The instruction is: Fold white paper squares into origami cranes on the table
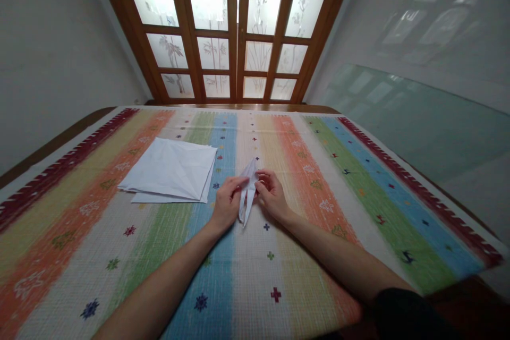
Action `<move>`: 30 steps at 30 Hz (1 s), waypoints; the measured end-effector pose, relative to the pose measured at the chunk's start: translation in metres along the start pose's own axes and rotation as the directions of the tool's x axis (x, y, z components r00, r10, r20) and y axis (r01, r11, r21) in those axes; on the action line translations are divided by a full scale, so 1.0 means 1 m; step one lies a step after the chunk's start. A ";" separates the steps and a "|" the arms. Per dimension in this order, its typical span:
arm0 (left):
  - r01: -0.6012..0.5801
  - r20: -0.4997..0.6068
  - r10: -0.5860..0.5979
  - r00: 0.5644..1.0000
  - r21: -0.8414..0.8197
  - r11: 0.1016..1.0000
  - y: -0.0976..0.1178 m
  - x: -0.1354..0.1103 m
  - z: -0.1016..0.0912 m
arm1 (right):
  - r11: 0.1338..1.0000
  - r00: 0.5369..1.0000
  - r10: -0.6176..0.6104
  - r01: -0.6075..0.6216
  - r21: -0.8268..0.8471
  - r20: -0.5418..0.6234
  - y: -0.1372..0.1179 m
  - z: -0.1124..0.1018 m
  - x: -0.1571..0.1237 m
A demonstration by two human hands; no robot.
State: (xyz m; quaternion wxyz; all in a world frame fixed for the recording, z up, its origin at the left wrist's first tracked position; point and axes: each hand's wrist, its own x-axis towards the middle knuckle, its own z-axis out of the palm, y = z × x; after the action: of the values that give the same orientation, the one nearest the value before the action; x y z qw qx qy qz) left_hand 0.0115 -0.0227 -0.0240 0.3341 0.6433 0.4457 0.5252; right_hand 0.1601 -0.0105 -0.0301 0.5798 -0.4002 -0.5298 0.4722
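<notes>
A narrow piece of folded white paper [247, 196] is between my hands, just above the striped tablecloth. It tapers to a point at the far end, and its near end is split into two thin legs. My left hand [228, 203] pinches its left edge, with thumb and fingers closed on it. On the opposite side, the curled fingers of my right hand [272, 193] grip the right edge near the upper half. Some fingertips are hidden behind the paper.
A small stack of white paper sheets [171, 170] with crease lines lies left of my hands. The striped tablecloth [311, 255] covers the table. Beyond the far table edge are wooden doors [237, 53] with frosted panes. A glass panel [418, 117] leans along the right wall.
</notes>
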 end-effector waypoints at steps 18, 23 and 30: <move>0.245 -0.005 -0.250 0.968 -0.190 0.951 -0.005 0.002 0.000 | 0.990 0.976 0.093 -0.070 -0.120 0.195 0.001 -0.006 0.002; 0.297 0.015 -0.299 0.954 -0.177 0.938 -0.006 0.002 0.000 | 0.993 0.984 0.022 -0.001 -0.118 0.178 0.001 -0.005 0.000; 0.276 -0.025 -0.297 0.954 -0.304 0.912 -0.004 0.009 -0.003 | 0.998 0.998 0.055 -0.056 0.007 0.042 0.006 -0.004 0.005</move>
State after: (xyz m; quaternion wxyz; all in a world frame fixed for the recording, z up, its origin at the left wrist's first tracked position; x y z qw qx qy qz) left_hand 0.0079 -0.0130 -0.0235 0.4843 0.4944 0.4629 0.5538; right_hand 0.1637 -0.0037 -0.0349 0.5569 -0.4024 -0.5284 0.4987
